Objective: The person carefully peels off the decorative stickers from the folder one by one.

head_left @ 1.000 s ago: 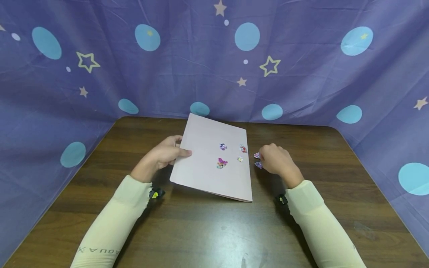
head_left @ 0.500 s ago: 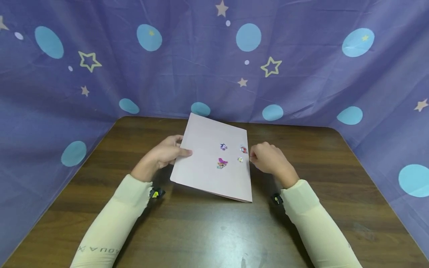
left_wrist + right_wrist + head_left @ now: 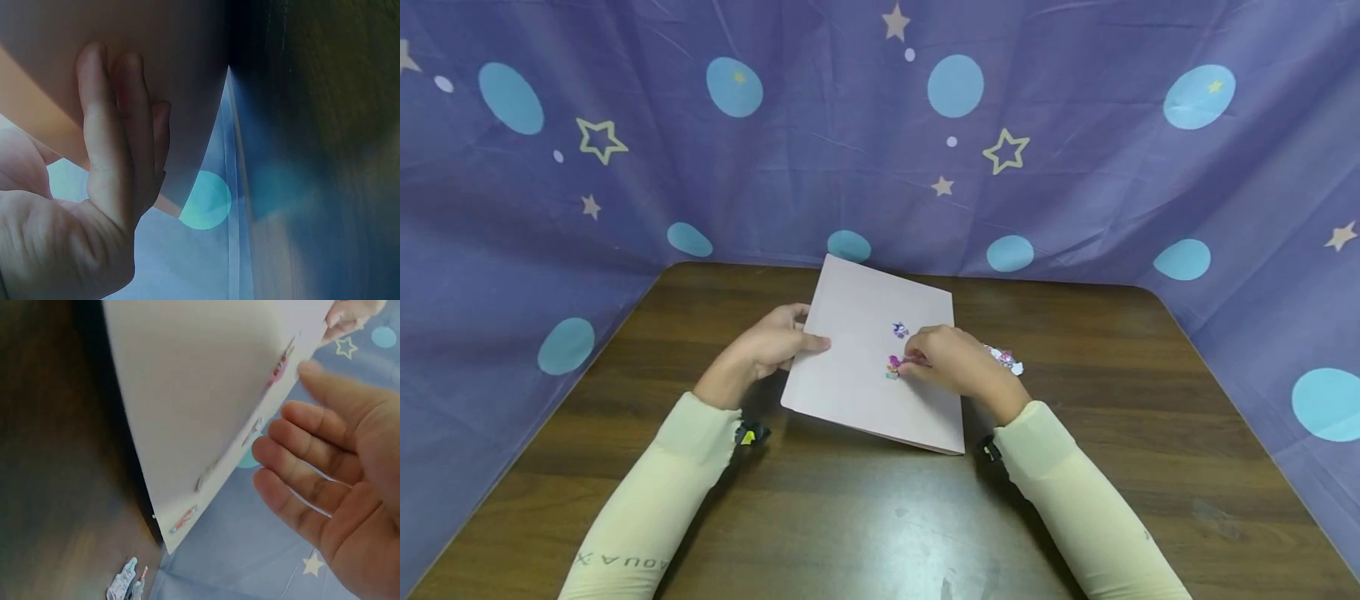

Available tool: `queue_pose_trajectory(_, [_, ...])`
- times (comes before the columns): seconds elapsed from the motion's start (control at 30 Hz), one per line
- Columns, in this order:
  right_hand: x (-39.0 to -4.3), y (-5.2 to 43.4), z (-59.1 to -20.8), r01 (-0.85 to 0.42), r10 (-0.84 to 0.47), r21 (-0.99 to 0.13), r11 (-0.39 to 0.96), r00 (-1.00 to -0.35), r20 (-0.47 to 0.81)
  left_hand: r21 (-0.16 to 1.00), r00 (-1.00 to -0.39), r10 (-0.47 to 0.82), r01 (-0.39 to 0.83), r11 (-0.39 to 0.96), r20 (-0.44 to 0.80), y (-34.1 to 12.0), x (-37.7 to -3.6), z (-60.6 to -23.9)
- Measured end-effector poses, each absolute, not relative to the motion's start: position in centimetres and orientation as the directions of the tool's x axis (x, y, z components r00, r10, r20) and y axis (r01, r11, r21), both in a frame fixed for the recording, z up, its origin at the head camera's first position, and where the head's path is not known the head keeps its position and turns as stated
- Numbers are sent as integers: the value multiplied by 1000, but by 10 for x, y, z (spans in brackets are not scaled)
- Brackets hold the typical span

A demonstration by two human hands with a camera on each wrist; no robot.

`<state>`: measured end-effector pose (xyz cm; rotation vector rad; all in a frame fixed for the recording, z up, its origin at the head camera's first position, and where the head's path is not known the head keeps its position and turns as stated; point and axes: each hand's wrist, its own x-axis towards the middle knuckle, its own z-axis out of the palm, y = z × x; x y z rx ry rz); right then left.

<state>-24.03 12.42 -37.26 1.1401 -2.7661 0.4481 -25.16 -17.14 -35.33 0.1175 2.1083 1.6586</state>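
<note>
A pale pink folder (image 3: 872, 358) is seen in the head view lying askew on the dark wooden table (image 3: 865, 517), nearer the far edge than the near one; its left edge is held by the left hand (image 3: 771, 346), the thumb laid on top and the fingers tucked beneath; those fingers are shown only in the left wrist view, where they lie straight and together against the underside of the folder (image 3: 187, 94). The right hand (image 3: 951, 367) is placed over the folder's right half, fingertips brought close together at a pink sticker (image 3: 893, 365); whether that sticker is pinched or merely touched cannot be told from above; in the right wrist view the right hand (image 3: 337, 475) is seen with fingers loosely extended and slightly spread, nothing being gripped in the palm. A purple sticker (image 3: 900, 329) is stuck just beyond the fingertips; stickers are seen edge-on along the folder (image 3: 206, 394) in the right wrist view. A small heap of loose stickers (image 3: 1004, 360) lies on the table just right of the folder, partly hidden by the right hand from above, and is shown plainly in the right wrist view (image 3: 128, 582). Bare tabletop is left at both sides and toward the near edge; the far edge is closed off by a purple backdrop (image 3: 880, 125) printed with stars and blue spots.
</note>
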Motion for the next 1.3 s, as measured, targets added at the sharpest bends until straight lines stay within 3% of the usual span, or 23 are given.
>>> queue_pose_trajectory(0.63, [-227, 105, -377, -793, -755, -39, 607, -592, 280, 944, -893, 344, -205, 259, -289, -173, -251, -354])
queue_pose_trajectory(0.9, [-224, 103, -376, -776, -743, -30, 630, -614, 268, 944, -892, 349, -204, 257, -288, -173, -252, -355])
queue_pose_trajectory(1.3, [-229, 108, -379, -745, -701, -110, 658, -659, 271, 945, -894, 346, -202, 259, -286, -172, -252, -354])
